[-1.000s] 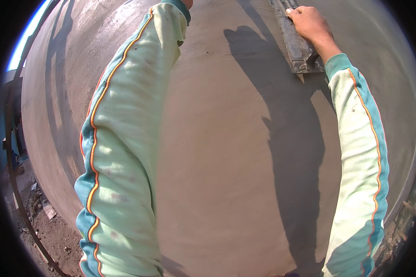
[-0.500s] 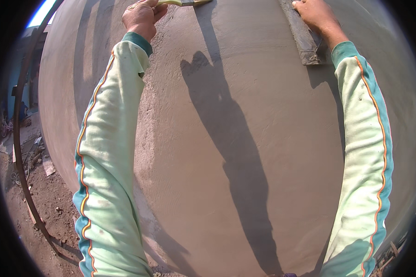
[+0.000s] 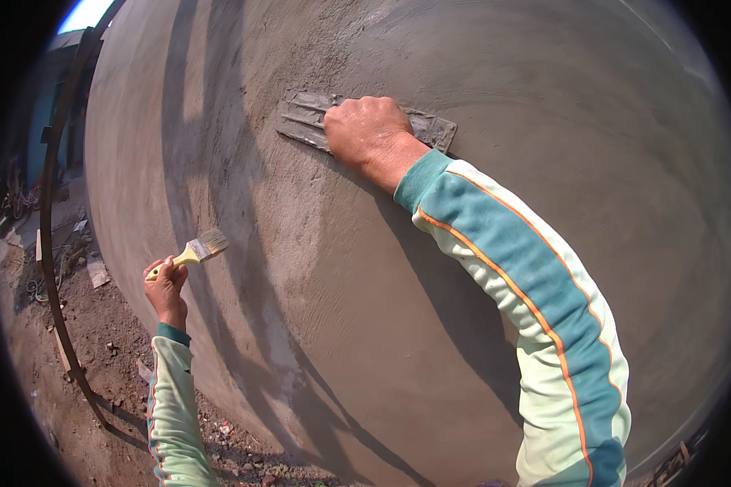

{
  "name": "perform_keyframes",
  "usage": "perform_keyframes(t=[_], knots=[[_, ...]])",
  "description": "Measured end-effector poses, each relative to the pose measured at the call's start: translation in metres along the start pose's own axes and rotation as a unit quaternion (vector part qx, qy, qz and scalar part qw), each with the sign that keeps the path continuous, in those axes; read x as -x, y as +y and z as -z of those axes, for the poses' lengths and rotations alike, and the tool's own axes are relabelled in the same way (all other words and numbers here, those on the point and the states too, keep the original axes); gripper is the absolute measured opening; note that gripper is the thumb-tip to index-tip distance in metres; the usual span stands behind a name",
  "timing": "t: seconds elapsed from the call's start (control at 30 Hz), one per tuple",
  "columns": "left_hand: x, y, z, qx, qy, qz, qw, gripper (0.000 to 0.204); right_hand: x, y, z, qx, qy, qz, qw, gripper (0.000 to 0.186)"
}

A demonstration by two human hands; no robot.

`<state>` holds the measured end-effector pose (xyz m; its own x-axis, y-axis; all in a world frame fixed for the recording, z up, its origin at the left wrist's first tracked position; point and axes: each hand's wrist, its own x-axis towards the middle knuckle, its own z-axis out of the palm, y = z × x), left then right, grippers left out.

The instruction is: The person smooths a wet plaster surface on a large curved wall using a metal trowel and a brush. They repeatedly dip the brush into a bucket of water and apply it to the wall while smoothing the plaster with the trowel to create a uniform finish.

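Observation:
A grey, cement-caked rectangular float (image 3: 304,122) lies nearly crosswise against the plastered wall (image 3: 609,146), near the top middle. My right hand (image 3: 369,134) is closed on the float's back, its fingertips hidden under the knuckles. At the lower left my left hand (image 3: 166,288) grips a paintbrush (image 3: 207,245) by its yellow handle, bristles pointing up to the right. The wall looks smooth on the right and rougher and streaked around the float's left end and below it. Long shadows fall across its left part.
A bent dark bar (image 3: 53,284) curves down the far left to the dirt ground (image 3: 89,325), where rubble and loose cord lie. A structure with a teal panel (image 3: 39,130) stands behind it. Bits of wood (image 3: 670,463) lie at the lower right.
My right hand has swept left and down with the float, turning it from lengthwise to crosswise. My left hand has dropped down and leftward with the brush, away from the top edge.

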<state>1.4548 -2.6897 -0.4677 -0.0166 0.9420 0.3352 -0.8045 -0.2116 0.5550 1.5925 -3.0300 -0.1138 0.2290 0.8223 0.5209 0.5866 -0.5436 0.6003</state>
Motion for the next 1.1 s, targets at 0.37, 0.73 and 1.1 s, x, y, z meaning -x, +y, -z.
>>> perform_keyframes(t=[0.37,0.73,1.1], knots=[[0.072,0.008,-0.024,0.093,-0.124,0.020,0.988,0.020,0.102,0.354,0.049,0.132,0.256,-0.442,0.850,0.042],[0.110,0.077,-0.229,0.203,-0.345,-0.070,0.914,0.018,0.419,0.457,0.005,-0.228,0.393,-0.634,0.626,0.033],[0.191,0.083,-0.177,0.237,-0.319,0.018,0.918,0.029,0.077,0.305,0.063,-0.293,0.322,-0.347,0.831,0.030]])
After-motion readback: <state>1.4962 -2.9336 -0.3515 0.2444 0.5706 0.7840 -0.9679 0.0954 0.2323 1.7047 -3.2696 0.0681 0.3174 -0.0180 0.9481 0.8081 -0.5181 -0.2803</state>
